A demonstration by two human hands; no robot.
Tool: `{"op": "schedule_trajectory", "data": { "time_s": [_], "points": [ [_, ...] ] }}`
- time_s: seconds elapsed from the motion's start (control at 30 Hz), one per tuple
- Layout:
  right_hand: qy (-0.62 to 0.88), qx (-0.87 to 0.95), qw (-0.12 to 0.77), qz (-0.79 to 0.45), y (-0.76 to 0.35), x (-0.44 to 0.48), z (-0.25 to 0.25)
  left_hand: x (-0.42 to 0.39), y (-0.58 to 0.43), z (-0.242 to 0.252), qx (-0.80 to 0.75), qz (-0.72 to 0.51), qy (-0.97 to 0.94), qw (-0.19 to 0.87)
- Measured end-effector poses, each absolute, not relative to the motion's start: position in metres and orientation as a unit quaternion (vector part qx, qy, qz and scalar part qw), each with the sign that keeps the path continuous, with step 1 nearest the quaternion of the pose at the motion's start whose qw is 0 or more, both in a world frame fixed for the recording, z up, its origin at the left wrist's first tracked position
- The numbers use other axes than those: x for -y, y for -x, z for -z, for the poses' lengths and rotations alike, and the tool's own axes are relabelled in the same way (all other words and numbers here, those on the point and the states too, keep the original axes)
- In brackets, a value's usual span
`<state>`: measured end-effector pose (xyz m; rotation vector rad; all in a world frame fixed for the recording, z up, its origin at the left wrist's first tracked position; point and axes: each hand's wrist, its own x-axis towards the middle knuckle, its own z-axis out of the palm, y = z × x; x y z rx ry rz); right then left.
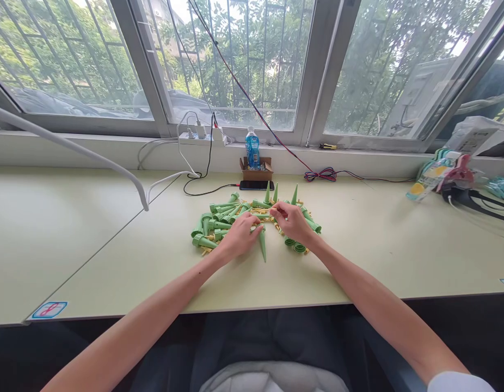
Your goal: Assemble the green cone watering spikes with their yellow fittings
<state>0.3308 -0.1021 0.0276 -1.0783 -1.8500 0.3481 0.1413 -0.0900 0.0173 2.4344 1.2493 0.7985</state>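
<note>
My left hand is closed around the upper end of a green plastic watering spike, whose pointed tip hangs toward me. Just right of it, my right hand has thumb and fingers pinched together near small yellow plastic pieces; what sits between the fingertips is too small to make out. To the left lies a heap of green spikes with ridged caps, mixed with yellow pieces. Behind my right hand several spikes stand point up. Below it, green spikes with round open ends face me.
A dark phone on a cable lies in front of a small cardboard box with a blue-labelled bottle. A bundled cable lies behind. A white curved tube crosses the left side. Bags and a black strap are at far right.
</note>
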Motion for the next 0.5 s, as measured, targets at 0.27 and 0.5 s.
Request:
{"op": "schedule_trajectory", "data": {
  "time_s": [0.27,0.5],
  "points": [
    [0.441,0.755,0.464,-0.144,-0.3314,0.1012,-0.0261,0.0890,-0.1411,-0.0166,-0.426,-0.273,-0.849,0.150],
    [0.436,0.761,0.461,-0.135,-0.3310,0.1006,-0.0252,0.0889,-0.1417,-0.0189,-0.416,-0.304,-0.842,0.161]
  ]
}}
